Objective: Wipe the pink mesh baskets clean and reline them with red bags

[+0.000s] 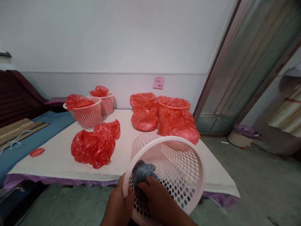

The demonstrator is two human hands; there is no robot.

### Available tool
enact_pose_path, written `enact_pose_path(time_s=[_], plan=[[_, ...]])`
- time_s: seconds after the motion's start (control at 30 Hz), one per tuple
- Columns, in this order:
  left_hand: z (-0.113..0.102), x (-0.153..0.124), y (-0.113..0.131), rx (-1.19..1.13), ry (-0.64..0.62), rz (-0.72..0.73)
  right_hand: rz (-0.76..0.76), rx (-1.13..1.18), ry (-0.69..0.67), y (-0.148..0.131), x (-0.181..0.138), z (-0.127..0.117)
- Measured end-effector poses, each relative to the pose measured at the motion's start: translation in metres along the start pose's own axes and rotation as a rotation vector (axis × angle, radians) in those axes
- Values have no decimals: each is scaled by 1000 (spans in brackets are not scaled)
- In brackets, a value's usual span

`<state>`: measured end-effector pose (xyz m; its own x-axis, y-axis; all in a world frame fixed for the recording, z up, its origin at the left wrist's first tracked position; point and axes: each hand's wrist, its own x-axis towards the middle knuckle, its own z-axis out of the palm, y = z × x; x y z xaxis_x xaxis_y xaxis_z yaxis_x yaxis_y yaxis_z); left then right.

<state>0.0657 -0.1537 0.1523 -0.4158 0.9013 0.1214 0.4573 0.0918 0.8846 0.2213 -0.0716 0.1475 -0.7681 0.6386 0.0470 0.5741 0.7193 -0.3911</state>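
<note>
A pale pink perforated plastic basket (188, 153) is tilted on its side with its mouth towards me, over the near edge of the white-covered table. My left hand (121, 201) grips its rim at the left, thumb inside. Reaching into the basket, my right hand (155, 196) is closed on a dark grey speckled cloth (144, 171), which lies against the inner left wall. Part of the cloth is hidden behind my fingers.
Crumpled red plastic bags (94, 144) lie on the white table cover (58, 163). Two pink baskets (87, 114) holding red bags stand at the back left; red-bagged baskets (174, 110) stand back right. A red ring (37, 152) lies left. A bin (243, 136) stands on the floor.
</note>
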Motion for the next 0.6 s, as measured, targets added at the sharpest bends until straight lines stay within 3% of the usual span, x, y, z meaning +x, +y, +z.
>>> enact_pose_path(time_s=[0.13,0.23,0.37,0.47,0.6], plan=[[-7,7,6,66,-1,30,166,-351,-109,16,-17,-13],[-14,15,16,85,24,-2,-12,-338,-75,22,-30,-3],[-24,29,31,112,41,-20,-273,-408,169,24,-49,23],[-30,39,42,134,40,-7,-272,-492,350,31,-54,30],[-33,50,53,124,70,-20,-263,-508,375,39,-48,30]])
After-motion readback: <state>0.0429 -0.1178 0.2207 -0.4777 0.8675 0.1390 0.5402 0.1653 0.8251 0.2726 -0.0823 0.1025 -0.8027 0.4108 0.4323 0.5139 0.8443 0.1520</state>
